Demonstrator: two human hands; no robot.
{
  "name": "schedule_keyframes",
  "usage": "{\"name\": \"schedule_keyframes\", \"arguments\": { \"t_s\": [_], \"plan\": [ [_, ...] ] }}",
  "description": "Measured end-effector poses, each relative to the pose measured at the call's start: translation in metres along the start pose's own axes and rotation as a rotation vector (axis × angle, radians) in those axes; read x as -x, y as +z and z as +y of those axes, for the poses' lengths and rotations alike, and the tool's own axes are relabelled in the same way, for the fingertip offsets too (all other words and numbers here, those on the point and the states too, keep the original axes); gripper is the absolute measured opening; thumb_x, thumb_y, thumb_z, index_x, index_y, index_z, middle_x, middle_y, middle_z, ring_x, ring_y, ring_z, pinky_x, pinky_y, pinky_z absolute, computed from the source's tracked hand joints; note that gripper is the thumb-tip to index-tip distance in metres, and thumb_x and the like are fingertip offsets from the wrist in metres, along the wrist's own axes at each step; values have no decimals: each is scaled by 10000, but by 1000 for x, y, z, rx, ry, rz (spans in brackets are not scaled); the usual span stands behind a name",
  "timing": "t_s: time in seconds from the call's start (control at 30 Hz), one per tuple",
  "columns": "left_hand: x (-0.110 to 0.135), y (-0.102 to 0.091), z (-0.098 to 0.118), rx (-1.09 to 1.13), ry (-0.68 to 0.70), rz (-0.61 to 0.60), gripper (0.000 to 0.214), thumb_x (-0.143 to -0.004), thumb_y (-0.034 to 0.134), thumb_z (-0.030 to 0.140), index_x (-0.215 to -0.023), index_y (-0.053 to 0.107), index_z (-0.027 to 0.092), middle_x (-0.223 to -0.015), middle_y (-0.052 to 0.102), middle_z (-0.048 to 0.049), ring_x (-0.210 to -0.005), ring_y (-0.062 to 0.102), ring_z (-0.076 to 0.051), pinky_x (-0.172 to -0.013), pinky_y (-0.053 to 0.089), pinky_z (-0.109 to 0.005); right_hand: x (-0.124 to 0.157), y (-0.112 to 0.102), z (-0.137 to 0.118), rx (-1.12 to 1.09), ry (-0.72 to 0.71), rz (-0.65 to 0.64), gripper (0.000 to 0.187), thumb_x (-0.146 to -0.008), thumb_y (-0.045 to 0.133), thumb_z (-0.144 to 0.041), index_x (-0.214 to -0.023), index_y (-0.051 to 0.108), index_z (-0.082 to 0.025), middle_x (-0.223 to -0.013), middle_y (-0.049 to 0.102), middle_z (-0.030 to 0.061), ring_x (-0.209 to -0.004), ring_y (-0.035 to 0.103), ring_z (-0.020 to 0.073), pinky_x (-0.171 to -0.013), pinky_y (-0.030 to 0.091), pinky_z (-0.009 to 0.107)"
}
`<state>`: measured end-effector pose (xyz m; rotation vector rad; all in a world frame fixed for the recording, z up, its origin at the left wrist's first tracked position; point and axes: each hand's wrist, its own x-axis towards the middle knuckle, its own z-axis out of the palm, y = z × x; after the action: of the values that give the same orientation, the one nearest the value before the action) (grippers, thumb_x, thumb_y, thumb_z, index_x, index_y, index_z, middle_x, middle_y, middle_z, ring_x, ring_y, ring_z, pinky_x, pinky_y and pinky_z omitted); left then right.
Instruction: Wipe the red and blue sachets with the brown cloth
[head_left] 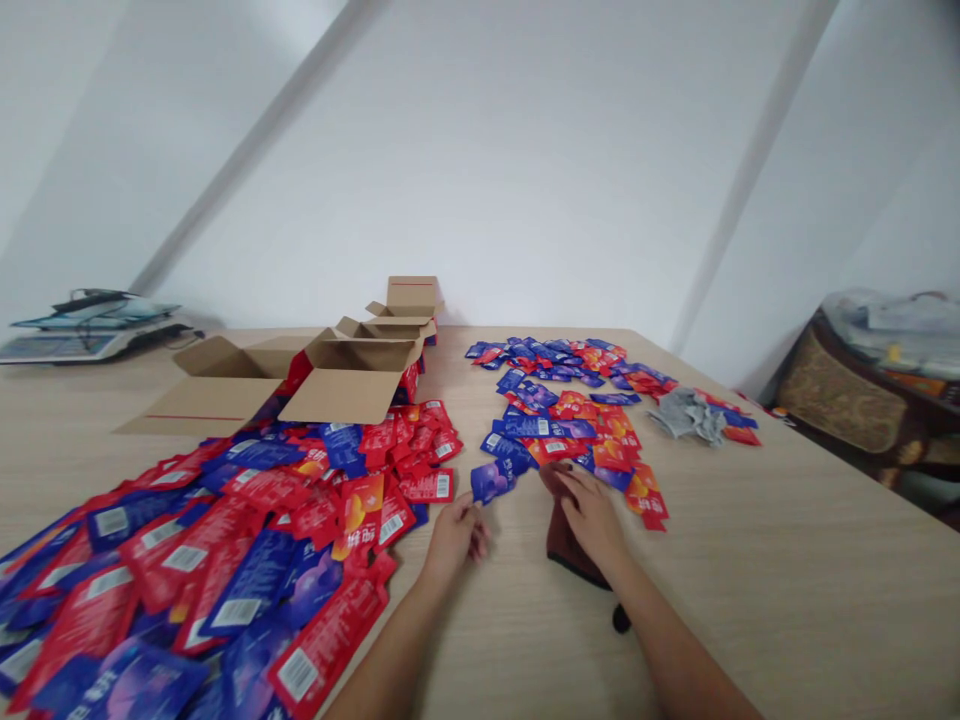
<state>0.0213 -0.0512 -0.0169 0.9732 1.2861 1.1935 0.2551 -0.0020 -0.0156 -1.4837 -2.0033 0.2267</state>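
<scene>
My left hand (456, 535) pinches a small blue packet (493, 480) by its lower edge, just above the wooden table (750, 560). My right hand (592, 512) lies with its fingers stretched over a dark red cloth pouch (564, 548), and its fingertips touch the near edge of a spread of blue and red packets (570, 410). A big heap of the same red and blue packets (225, 560) covers the table to the left of my left hand.
Open cardboard boxes (352, 370) stand behind the left heap, one spilling packets. A grey crumpled cloth (690, 413) lies at the right of the spread. A scale (82, 335) sits far left. A dark side table (870, 400) with clutter stands beyond the table's right edge.
</scene>
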Motion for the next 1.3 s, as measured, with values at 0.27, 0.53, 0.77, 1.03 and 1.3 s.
{"name": "schedule_keyframes", "arguments": {
  "t_s": [0.27,0.53,0.77,1.03,1.3],
  "plan": [
    [-9,-3,-4,-91,179,130,343,-748,485,307,-992,599,95,-736,624,-62,-552,582,-149,-481,454,-256,-1,-8,-21,-281,-41,221,424,-823,388,-270,-1229,492,-209,-1247,488,77,-1158,429,205,-1010,330,402],
    [0,24,1,-546,367,136,346,-714,478,135,-1040,591,172,-983,655,-76,-916,598,-193,-821,441,-302,12,16,-73,55,-221,-75,449,-819,421,-213,-1259,490,-270,-1328,438,50,-1178,398,237,-978,337,422],
    [-13,34,5,-394,-58,-79,207,-796,362,178,-843,557,126,-453,530,24,-299,447,-104,-343,329,-197,8,26,-62,53,-192,-159,435,-857,348,-214,-1272,481,-212,-1305,458,63,-1175,394,209,-992,332,372],
    [-20,42,2,-413,-65,-63,139,-815,384,199,-807,516,157,-312,400,85,-241,362,-79,-317,241,-154,8,19,-53,178,-105,-170,437,-824,371,-165,-1227,531,-221,-1296,473,69,-1145,415,241,-945,343,378],
    [-13,33,-8,-40,74,65,245,-718,582,399,-687,466,186,-483,487,64,-368,464,-97,-355,328,-190,4,15,-15,62,-41,-6,418,-822,379,-195,-1201,552,-234,-1249,514,69,-1126,447,244,-956,345,421]
  ]
}}
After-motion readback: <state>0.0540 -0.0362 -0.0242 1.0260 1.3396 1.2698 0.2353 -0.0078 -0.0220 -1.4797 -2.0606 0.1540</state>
